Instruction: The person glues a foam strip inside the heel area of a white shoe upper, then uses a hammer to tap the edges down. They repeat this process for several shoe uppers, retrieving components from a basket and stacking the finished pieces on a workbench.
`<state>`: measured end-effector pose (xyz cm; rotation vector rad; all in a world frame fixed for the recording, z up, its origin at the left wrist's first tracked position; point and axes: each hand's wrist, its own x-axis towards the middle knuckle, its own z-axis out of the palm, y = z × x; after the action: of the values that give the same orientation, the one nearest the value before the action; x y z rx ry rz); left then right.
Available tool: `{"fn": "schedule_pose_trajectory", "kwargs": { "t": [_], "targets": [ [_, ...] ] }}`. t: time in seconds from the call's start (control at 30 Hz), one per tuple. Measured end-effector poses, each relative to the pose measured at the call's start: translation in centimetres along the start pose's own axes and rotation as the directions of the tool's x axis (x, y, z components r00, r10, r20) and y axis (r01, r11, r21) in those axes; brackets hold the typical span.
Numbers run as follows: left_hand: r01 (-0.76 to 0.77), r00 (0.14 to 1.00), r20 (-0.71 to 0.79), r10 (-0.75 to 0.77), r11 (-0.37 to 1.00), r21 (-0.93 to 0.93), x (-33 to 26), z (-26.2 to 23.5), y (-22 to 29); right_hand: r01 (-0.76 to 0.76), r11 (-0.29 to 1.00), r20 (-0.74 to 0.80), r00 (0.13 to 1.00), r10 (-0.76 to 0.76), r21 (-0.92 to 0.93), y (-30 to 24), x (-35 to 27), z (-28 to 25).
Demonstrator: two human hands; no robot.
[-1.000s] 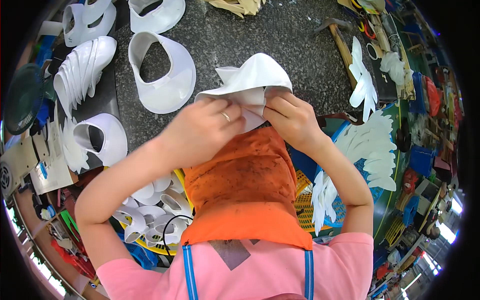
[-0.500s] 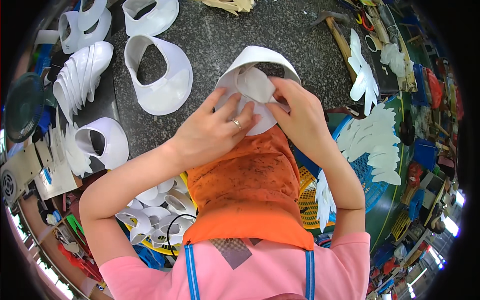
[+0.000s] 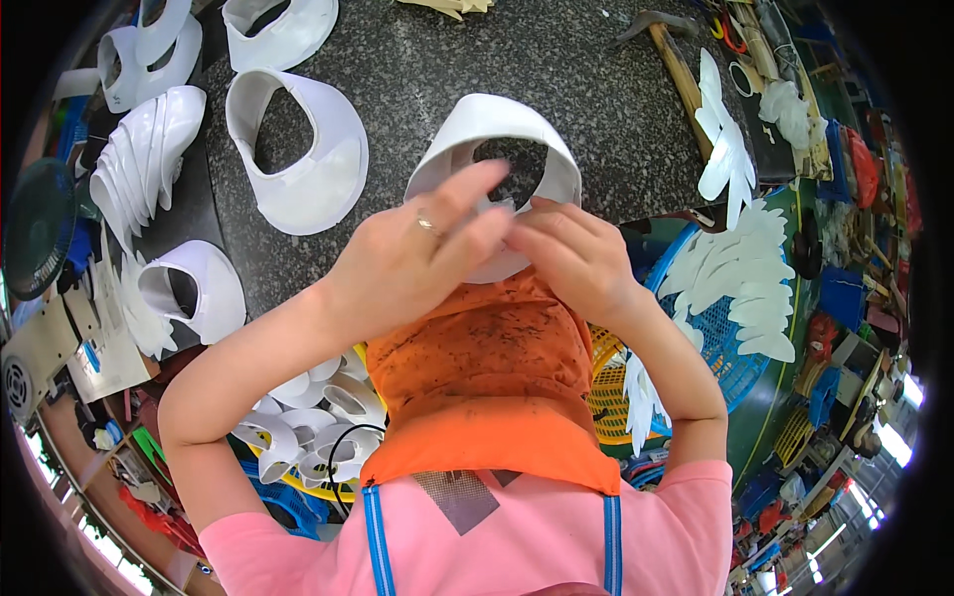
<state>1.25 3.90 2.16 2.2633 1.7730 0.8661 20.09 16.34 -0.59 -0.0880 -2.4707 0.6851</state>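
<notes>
A white shoe upper (image 3: 507,114) stands at the table's near edge against my orange apron, its rounded opening facing up. My right hand (image 3: 576,256) is closed on the upper's near right rim, thumb and fingers pinched together. Over the near left side is my left hand (image 3: 402,253), slightly blurred. Its fingers are apart, one stretched across the opening and others close to the right fingertips; nothing shows in it. The hands hide the upper's near part.
More white uppers (image 3: 323,189) and a nested stack (image 3: 149,154) lie on the left of the dark speckled table (image 3: 417,79). A hammer (image 3: 681,94) lies at the right. White cut pieces (image 3: 760,308) hang over a blue basket (image 3: 715,348). A yellow basket below left holds white uppers (image 3: 348,452).
A white rounded piece seen inside the upper no longer shows. My left hand has lifted its fingers off the upper's inner face and moved left; the right hand has shifted down and curled more.
</notes>
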Motion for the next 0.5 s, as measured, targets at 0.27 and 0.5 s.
{"fn": "schedule_pose_trajectory", "kwargs": {
  "t": [0.27, 0.5],
  "targets": [
    [-0.002, 0.996, 0.087, 0.000, 1.000, 0.026, -1.1, -0.2, -1.0, -0.105, 0.994, -0.028, 0.994, 0.106, 0.036, 1.0, -0.8, -0.2],
    [-0.234, 0.971, -0.003, 0.237, 0.962, 0.143, -2.3, 0.7, -1.0, 0.016, 1.000, 0.142, 0.990, -0.017, 0.002, 0.6, -1.0, -1.6]
  ]
}}
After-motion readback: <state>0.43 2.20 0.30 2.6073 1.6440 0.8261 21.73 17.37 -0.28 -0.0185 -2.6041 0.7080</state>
